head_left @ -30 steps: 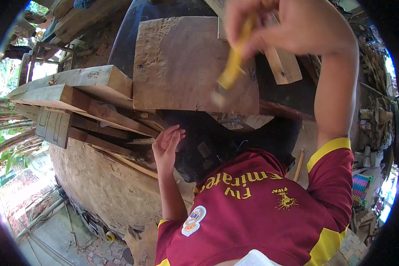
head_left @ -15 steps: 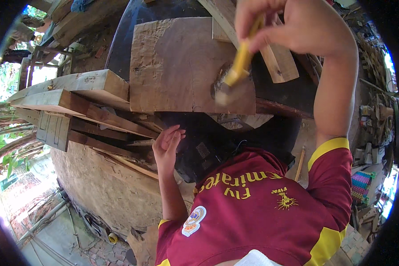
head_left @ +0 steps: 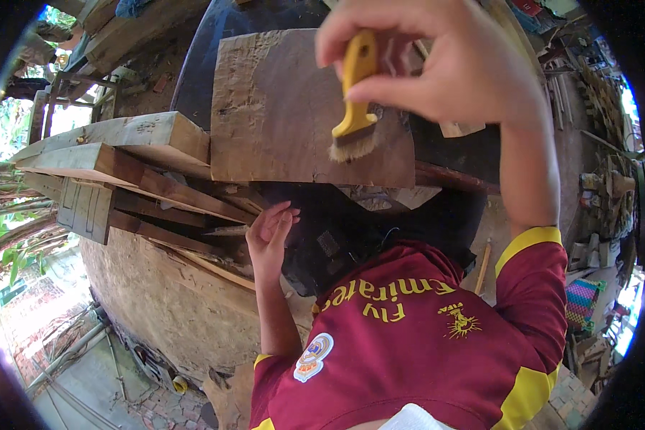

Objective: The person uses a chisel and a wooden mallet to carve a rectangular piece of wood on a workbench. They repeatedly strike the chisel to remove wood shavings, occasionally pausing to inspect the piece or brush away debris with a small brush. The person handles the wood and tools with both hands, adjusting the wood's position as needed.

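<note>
My right hand [head_left: 437, 72] is closed on the yellow handle of a paintbrush [head_left: 357, 93], gripped between thumb and fingers. Its pale bristles point down over the lower right part of a brown wooden board [head_left: 272, 115]; whether they touch the surface I cannot tell. The board lies flat in front of me, with a rough, chipped patch at its upper left. Behind the brush and hand, part of its right side is hidden. My left hand [head_left: 271, 228] rests by my dark trousers, palm up, fingers loosely curled and apart, holding nothing.
Thick timber beams [head_left: 115, 154] are stacked to the left, their ends close to the board. A dark surface [head_left: 226, 18] lies under and beyond the board. Scrap wood [head_left: 602, 179] piles up at the far right, near a colourful woven mat [head_left: 584, 301].
My right hand has brought the brush left and nearer the camera, its handle now more upright. The brush was blurred by motion before. My left hand and the board have stayed put.
</note>
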### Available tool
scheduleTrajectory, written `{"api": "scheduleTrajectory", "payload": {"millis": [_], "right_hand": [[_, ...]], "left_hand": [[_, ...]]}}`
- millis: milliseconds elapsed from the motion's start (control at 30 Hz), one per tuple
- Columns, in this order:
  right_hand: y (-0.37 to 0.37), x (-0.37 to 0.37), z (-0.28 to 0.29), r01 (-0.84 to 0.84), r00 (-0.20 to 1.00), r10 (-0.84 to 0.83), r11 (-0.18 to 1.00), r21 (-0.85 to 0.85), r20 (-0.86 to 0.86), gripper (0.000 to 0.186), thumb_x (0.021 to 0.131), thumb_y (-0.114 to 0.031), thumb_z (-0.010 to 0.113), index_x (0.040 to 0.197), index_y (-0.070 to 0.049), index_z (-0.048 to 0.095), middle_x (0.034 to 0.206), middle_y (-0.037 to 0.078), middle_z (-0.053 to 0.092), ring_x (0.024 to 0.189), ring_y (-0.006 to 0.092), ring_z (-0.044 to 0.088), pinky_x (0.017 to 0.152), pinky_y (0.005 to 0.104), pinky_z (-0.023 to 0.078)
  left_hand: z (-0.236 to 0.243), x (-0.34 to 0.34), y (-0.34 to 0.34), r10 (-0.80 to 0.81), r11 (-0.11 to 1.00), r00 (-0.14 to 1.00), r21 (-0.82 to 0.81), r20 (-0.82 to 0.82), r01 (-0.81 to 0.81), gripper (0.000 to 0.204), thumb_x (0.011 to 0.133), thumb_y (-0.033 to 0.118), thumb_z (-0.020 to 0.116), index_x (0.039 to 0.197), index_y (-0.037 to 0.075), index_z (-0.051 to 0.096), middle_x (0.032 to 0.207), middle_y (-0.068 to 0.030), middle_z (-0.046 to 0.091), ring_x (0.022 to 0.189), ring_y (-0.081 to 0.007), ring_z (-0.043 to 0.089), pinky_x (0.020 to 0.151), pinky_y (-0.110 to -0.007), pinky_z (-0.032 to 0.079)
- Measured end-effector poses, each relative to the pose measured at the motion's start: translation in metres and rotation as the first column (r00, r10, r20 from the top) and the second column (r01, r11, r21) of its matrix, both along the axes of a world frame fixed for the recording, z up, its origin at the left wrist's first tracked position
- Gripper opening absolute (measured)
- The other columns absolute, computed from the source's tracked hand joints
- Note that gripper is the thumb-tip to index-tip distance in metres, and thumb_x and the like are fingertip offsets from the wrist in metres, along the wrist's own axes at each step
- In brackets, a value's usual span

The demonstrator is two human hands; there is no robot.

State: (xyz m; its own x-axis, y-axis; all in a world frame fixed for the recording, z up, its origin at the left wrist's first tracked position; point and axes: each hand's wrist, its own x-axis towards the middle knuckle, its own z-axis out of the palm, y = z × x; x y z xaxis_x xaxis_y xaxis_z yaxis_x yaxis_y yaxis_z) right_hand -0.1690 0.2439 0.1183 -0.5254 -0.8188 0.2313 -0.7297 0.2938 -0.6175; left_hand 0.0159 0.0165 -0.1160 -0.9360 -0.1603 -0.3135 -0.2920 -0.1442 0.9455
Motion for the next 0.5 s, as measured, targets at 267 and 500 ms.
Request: {"api": "scheduleTrajectory", "payload": {"millis": [267,500], "right_hand": [[-0.026,-0.001,-0.038,-0.359,0.859,0.310,0.932,0.046,0.406,0.006,0.078,-0.006,0.068,0.081,-0.001,0.067,0.074,0.006,0.066,0.068,0.0165,0.064,0.065,0.0277,0.051],[-0.060,-0.084,-0.062,0.353,0.656,-0.365,0.922,-0.159,-0.661,0.009,0.076,-0.005,0.068,0.083,0.001,0.066,0.073,0.006,0.068,0.060,0.0129,0.063,0.054,0.0266,0.050]], "left_hand": [[-0.004,0.003,-0.003,0.032,0.998,0.999,0.053,-0.021,-0.031,0.026,0.091,0.011,0.060,0.111,-0.005,0.061,0.096,-0.0142,0.068,0.085,-0.0187,0.065,0.080,-0.030,0.051],[0.000,0.011,-0.010,0.064,0.998,0.998,0.028,0.001,-0.064,0.025,0.091,0.012,0.061,0.109,-0.005,0.062,0.095,-0.0144,0.068,0.086,-0.0196,0.066,0.080,-0.031,0.052]]}}
